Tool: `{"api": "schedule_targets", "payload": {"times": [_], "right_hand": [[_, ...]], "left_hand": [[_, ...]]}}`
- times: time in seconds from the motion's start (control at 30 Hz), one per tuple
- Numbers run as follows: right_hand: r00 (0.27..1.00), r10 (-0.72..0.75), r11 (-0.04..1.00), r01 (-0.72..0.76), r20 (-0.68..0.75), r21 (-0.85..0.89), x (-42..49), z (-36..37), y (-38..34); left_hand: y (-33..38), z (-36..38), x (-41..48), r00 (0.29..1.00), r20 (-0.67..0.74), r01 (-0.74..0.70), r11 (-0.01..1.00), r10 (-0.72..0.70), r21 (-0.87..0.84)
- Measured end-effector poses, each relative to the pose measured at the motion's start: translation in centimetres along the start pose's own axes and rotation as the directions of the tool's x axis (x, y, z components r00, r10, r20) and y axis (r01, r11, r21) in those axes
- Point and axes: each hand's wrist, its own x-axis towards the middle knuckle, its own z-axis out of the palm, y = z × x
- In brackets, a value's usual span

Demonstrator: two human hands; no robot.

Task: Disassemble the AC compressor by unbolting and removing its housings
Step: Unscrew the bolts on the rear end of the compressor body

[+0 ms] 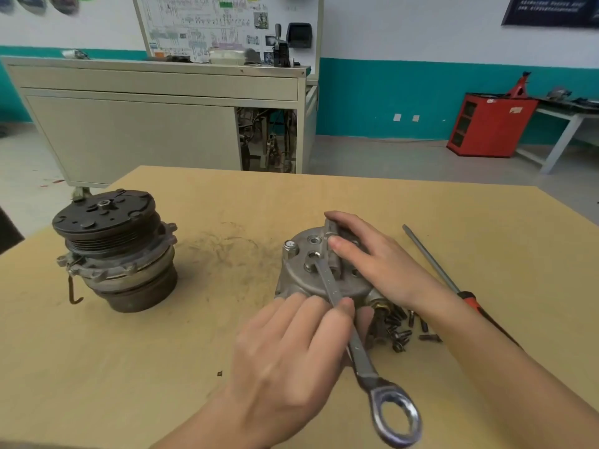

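A grey aluminium rear housing (303, 277) lies on the wooden table (227, 202), ports facing up. My left hand (291, 348) grips the shaft of a silver wrench (359, 345); its far end sits at a hole in the housing and its ring end points toward me. My right hand (372, 257) rests on the housing's right side, fingers curled over a raised block on top. The compressor body (116, 251), with its black clutch pulley on top, stands upright at the table's left, apart from both hands.
Several loose bolts (400, 332) lie just right of the housing under my right forearm. A long screwdriver (444, 273) with a red and black handle lies along the table's right side. A grey cabinet (155, 124) stands behind the table.
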Motion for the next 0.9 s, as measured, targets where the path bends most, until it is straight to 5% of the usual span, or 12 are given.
{"api": "schedule_targets", "payload": {"times": [0.1, 0.2, 0.27, 0.3, 0.37, 0.5, 0.63, 0.9], "right_hand": [[1.000, -0.005, 1.000, 0.005, -0.001, -0.001, 0.1, -0.1, 0.0], [1.000, 0.012, 1.000, -0.012, 0.007, 0.003, 0.0, 0.0, -0.1], [1.000, 0.006, 1.000, -0.007, -0.023, -0.030, -0.1, 0.0, -0.3], [0.997, -0.025, 0.995, 0.018, -0.068, -0.096, -0.3, -0.2, -0.6], [0.980, -0.141, 0.953, 0.095, -0.144, -0.288, -0.7, -0.7, -1.7], [0.971, -0.240, 0.797, 0.183, -0.024, -0.576, -1.4, -0.6, -4.5], [0.973, -0.228, 0.690, 0.186, 0.033, -0.700, -1.6, 0.1, -5.5], [0.966, -0.257, 0.689, 0.206, 0.032, -0.695, -1.4, 0.9, -5.2]], "left_hand": [[-0.4, -0.5, 1.4, 0.985, 0.112, 0.135, 0.989, -0.128, -0.062], [-1.7, -0.2, 4.2, 0.838, 0.195, 0.533, 0.841, -0.510, -0.091], [-2.9, -1.5, 4.8, 0.836, 0.138, 0.522, 0.692, -0.531, -0.499], [-3.5, -2.4, 5.1, 0.833, 0.097, 0.494, 0.654, -0.544, -0.573], [-5.9, -3.2, 4.8, 0.795, 0.135, 0.513, 0.538, -0.591, -0.669], [-9.4, -3.1, 6.2, 0.577, 0.291, 0.648, 0.210, -0.764, -0.732], [-10.5, -2.5, 5.6, 0.484, 0.362, 0.682, 0.084, -0.797, -0.726], [-12.1, -1.9, 4.8, 0.471, 0.458, 0.659, -0.045, -0.754, -0.751]]}}
